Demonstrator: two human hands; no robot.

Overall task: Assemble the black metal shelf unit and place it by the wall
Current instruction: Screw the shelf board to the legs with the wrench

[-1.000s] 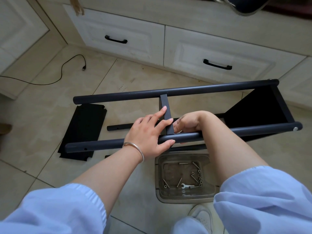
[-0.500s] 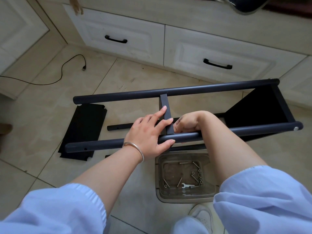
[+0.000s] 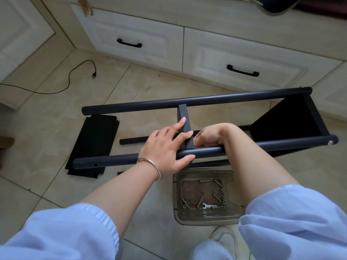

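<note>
**Both hands at the crossbar joint of the half-built shelf frame**

The black shelf frame (image 3: 206,99) lies on its side over the tiled floor (image 3: 150,81), in front of white drawers (image 3: 131,42) with black handles. 2 long round tubes run left to right; the near tube (image 3: 116,160) and the far one are joined by a short flat crossbar (image 3: 185,124) in the middle and by a black panel (image 3: 289,117) at the right end.

The left hand (image 3: 165,149) rests over the near tube with straight fingers: the index finger lies along the crossbar, the middle finger across it, the thumb below the tube. A silver bangle (image 3: 150,166) sits on that wrist. The right hand (image 3: 210,135) is curled just right of the crossbar's lower end, above the near tube; I cannot tell whether it holds anything.

A loose black shelf panel (image 3: 93,143) lies flat on the floor at the left, partly under the near tube. A clear plastic tray (image 3: 204,220) with bolts, nuts and a small wrench (image 3: 208,205) sits below the hands. A black cable (image 3: 75,76) trails at the far left
</note>
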